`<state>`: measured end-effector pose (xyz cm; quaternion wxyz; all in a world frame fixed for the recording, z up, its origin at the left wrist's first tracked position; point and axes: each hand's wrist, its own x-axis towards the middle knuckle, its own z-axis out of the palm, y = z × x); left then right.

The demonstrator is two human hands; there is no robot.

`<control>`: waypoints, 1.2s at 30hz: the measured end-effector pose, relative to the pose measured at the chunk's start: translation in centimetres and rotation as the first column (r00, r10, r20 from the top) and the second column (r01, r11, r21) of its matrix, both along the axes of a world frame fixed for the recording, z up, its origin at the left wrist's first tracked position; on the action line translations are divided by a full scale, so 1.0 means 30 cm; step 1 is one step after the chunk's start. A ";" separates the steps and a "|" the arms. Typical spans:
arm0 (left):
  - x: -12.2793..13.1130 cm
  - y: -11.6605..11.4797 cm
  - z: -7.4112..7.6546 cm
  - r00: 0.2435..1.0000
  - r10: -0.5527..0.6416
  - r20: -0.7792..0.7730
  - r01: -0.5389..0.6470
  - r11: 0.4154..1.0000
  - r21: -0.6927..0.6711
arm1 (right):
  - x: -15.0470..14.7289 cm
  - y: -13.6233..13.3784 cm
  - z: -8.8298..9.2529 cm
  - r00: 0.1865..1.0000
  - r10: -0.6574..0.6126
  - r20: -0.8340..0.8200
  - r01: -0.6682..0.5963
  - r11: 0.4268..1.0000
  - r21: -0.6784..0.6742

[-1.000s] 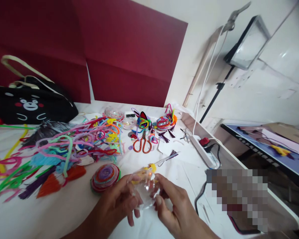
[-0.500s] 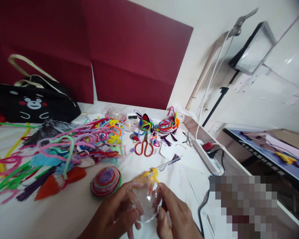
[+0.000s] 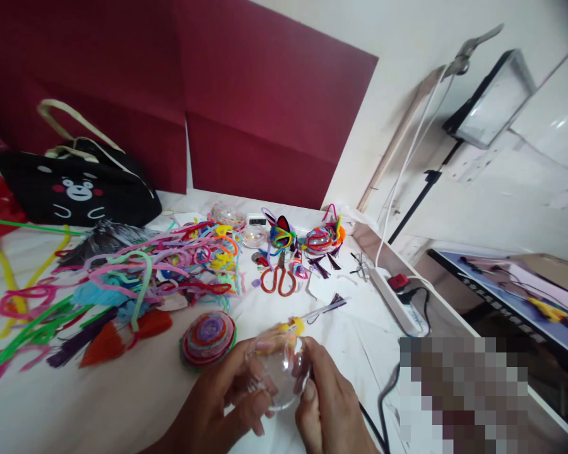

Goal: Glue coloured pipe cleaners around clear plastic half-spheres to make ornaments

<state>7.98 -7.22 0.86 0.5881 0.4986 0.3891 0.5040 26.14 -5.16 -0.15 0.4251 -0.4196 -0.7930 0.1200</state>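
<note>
A clear plastic ball [image 3: 278, 372] is held low in the middle of the view, above a white table [image 3: 123, 403]. My left hand [image 3: 227, 397] wraps its fingers round the ball's left side. My right hand [image 3: 329, 400] grips its right side with thumb and fingers closed. A yellow piece [image 3: 294, 326] sticks up at the ball's top, with a thin stick running away to a dark tassel [image 3: 334, 301]. A multicoloured coiled disc [image 3: 207, 330] lies just left of the hands.
A heap of coloured pipe cleaners [image 3: 137, 271] covers the table's left. Red-handled scissors [image 3: 278, 277], decorated balls [image 3: 322, 238] and a black bear-face bag [image 3: 78, 189] lie farther back. A white power strip [image 3: 397, 296] sits right, near a lamp stand [image 3: 495, 101].
The view has shifted, so everything sits a little further right and lower. Both hands stay on the ball, with the right hand now closer against it.
</note>
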 end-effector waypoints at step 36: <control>-0.002 -0.013 0.013 0.995 0.096 0.028 -0.095 0.994 -0.056 | 0.030 0.031 0.058 0.950 0.039 0.310 -0.092 0.983 0.159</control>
